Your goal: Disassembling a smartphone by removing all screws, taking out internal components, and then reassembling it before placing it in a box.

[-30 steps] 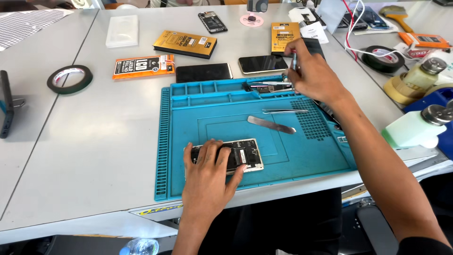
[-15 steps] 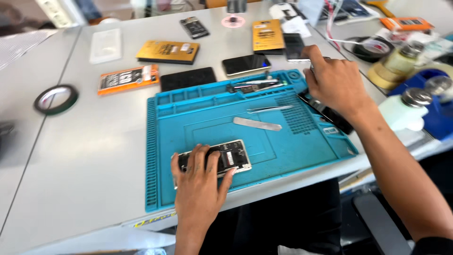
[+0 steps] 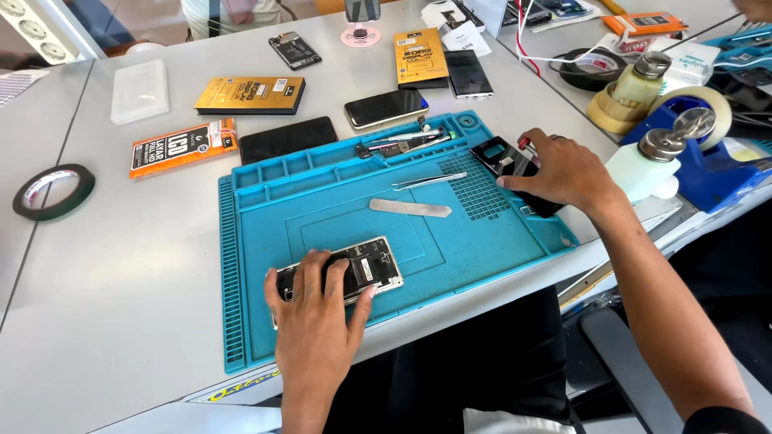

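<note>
In the head view, the left hand (image 3: pixel 318 321) presses flat on the opened white-framed smartphone (image 3: pixel 354 272) at the near edge of the blue silicone repair mat (image 3: pixel 322 217), its long axis running left-right; the right hand (image 3: pixel 563 173) closes its grip on a black rectangular phone panel (image 3: pixel 503 157) at the mat's far right corner on the desk (image 3: pixel 121 265).

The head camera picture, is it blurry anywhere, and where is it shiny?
Head view: sharp on the left hand pressing the opened phone on the blue mat; daylight glare whitens the table and glints off the dark phone screen; soft shadows; edges bend slightly.
</note>
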